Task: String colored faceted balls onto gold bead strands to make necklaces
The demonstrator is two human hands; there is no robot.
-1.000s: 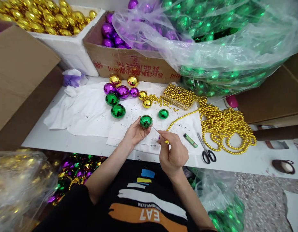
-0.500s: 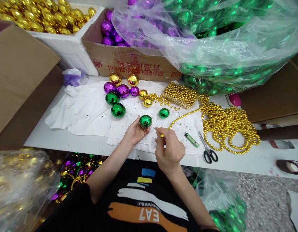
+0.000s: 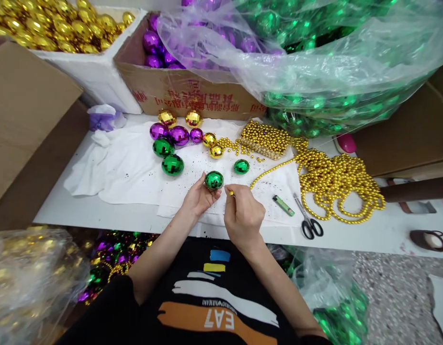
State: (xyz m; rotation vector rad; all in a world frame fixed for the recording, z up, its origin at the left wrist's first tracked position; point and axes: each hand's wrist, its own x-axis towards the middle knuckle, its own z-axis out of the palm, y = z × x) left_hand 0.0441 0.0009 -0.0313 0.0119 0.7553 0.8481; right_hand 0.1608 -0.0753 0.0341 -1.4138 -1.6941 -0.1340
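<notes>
My left hand is closed around a green mirrored ball ornament, holding it up over the white cloth. Close against the ball's right side is my right hand, its fingers pinched on a thin needle-like tool, mostly hidden now. A gold bead shows at those fingers. Another green ball lies just beyond my hands. To the left sit two bigger green balls, purple balls and gold balls. Two small gold balls rest beside loose gold beads.
A clear tray of gold beads and a heap of gold bead strands lie on the right. Nearer are a green lighter and scissors. Behind stand a cardboard box of purple balls and a bag of green balls.
My right hand has moved left and slightly up, closer to the green ball, and the thin tool's exposed length has shrunk. My left hand still holds the ball. The whole view has shifted slightly.
</notes>
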